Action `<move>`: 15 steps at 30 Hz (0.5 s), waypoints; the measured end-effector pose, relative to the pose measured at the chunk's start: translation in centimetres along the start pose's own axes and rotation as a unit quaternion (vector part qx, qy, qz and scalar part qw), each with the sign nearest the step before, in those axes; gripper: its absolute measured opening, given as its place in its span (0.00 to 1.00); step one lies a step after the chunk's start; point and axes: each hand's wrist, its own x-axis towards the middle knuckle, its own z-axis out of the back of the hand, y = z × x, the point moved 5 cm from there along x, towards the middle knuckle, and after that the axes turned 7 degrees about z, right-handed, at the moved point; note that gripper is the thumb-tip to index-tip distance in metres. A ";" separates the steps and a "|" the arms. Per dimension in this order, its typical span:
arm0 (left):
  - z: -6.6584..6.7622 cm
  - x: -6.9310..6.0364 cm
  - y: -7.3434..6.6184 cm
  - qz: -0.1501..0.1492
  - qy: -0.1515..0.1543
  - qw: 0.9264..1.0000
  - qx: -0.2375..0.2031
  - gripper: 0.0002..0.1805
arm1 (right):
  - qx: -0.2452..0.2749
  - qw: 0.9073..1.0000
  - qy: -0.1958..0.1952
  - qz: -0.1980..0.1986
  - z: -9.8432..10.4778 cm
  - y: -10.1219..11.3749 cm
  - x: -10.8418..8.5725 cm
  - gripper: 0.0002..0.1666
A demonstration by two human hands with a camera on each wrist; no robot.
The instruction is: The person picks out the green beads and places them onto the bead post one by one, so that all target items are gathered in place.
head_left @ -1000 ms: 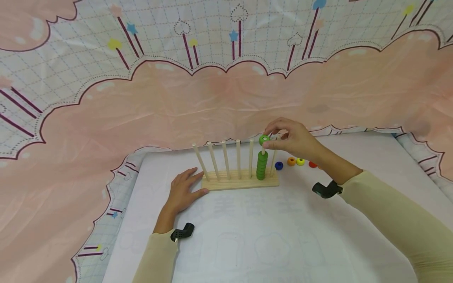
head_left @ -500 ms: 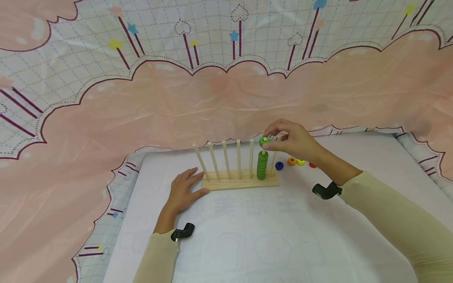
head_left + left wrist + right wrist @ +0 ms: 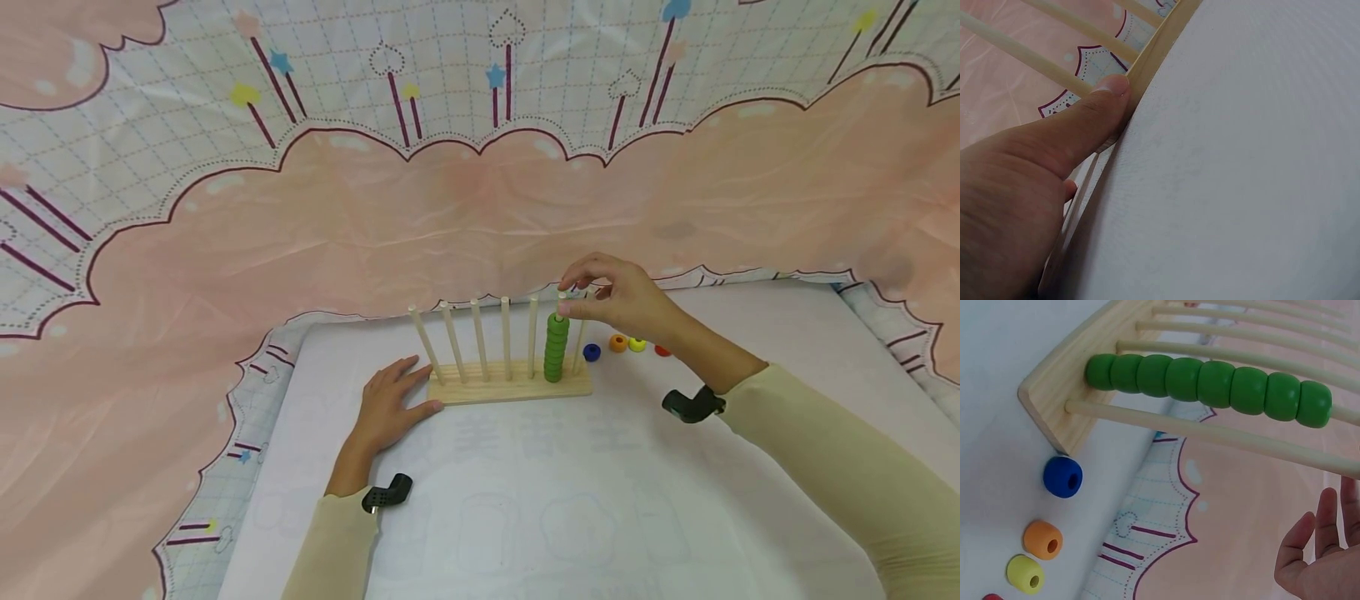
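A wooden bead stand (image 3: 510,388) with a row of upright pegs sits on the white table. One peg near its right end carries a stack of several green beads (image 3: 554,350), touching one another in the right wrist view. My right hand (image 3: 626,293) is at the top of that peg, thumb and forefinger apart on either side, with no bead between them. In the right wrist view its other fingers (image 3: 1329,537) hang loosely bent. My left hand (image 3: 386,408) rests at the stand's left end, fingers spread; its thumb (image 3: 1094,109) presses the front edge.
Right of the stand lie loose beads: blue (image 3: 592,352), orange (image 3: 618,342), yellow (image 3: 637,343) and red (image 3: 662,350), the red one partly behind the right forearm. A patterned pink-and-white cloth (image 3: 480,217) rises behind the table.
The green bead my right hand pinched at the peg's top has been let go and has slid down onto the stack. Both hands stay nearly still.
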 end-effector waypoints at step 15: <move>-0.2 0.2 0.1 -0.003 0.007 1.000 -0.008 0.39 | -0.025 0.999 -0.008 -0.020 2.1 -1.9 -2.3 0.22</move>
